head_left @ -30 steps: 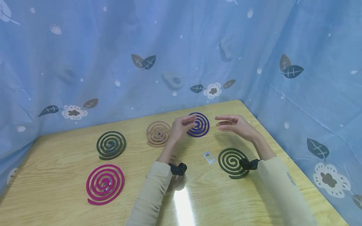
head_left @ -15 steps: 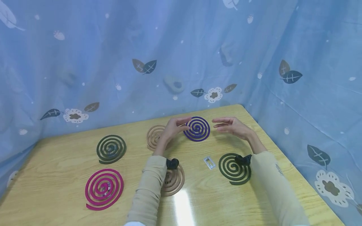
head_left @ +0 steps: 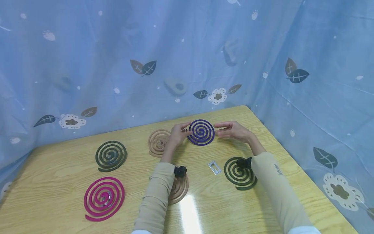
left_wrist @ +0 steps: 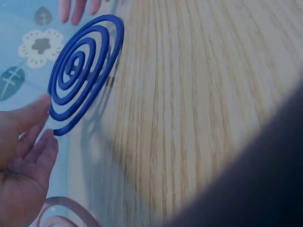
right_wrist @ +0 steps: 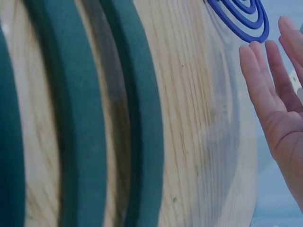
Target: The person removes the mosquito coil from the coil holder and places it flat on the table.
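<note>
A dark purple mosquito coil (head_left: 201,132) sits near the back edge of the table between the two hands; it looks blue in the left wrist view. The left hand (head_left: 177,134) is at the coil's left side, its fingertips right at the rim, thumb and fingers apart. From the other side the right hand (head_left: 233,130) reaches toward the coil with extended fingers, tips close to the right rim. In the right wrist view its fingers (right_wrist: 277,71) hold nothing. A shadow lies beside the coil (left_wrist: 87,71) on the table.
A small metal coil stand (head_left: 214,167) lies flat nearby. Around it are a green coil (head_left: 239,178) under the right wrist, two tan coils (head_left: 159,143), another green coil (head_left: 111,156) and a pink coil (head_left: 104,199). A blue patterned curtain (head_left: 146,97) borders the table.
Both hands have closed in on the purple coil from its sides, the right moving left and the left reaching its rim. The coils stay in place; the head view has shifted slightly.
</note>
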Available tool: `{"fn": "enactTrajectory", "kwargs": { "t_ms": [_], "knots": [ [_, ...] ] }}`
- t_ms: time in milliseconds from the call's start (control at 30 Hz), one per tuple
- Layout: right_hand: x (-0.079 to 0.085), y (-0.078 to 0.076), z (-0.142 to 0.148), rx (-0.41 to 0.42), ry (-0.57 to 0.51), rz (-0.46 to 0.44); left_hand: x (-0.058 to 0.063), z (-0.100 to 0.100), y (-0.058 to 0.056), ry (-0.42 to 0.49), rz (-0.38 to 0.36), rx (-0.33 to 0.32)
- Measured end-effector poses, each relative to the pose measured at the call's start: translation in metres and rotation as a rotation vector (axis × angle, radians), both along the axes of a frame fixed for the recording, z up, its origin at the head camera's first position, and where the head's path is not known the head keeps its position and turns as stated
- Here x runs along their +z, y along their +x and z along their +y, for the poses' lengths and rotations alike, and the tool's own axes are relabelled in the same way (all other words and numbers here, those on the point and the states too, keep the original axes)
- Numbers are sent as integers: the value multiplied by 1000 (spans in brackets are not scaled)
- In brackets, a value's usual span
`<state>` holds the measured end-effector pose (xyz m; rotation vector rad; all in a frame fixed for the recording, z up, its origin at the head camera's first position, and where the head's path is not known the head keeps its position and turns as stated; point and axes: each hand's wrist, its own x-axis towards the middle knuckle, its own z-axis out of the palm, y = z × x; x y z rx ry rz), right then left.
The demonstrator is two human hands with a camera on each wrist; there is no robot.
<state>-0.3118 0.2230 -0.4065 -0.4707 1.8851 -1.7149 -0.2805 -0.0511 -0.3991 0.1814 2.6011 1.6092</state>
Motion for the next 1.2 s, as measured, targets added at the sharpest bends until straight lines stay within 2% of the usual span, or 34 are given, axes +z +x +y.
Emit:
{"fn": "enactTrajectory", "kwargs": {
  "t_ms": [233, 400, 567, 700, 933, 1067, 1200],
  "knots": [
    [2, -2, -9, -3, 36, -6, 0, 3, 0, -68, 38, 18],
    [4, 0, -13, -61, 62, -9, -2, 2, -1, -104, 25, 27],
    [3, 2, -16, -42, 91, -6, -6, 2, -1, -106, 16, 31],
    [3, 3, -18, -49, 58, -37, -7, 3, 0, -104, 10, 40],
    [2, 1, -17, -70, -37, -71, -1, 3, 2, -70, 0, 33],
    [-2, -2, -16, -74, -61, -50, 0, 1, 2, -79, 6, 26],
    [-4, -2, -17, -79, -10, 21, 0, -1, 2, -81, 7, 31]
  ]
}}
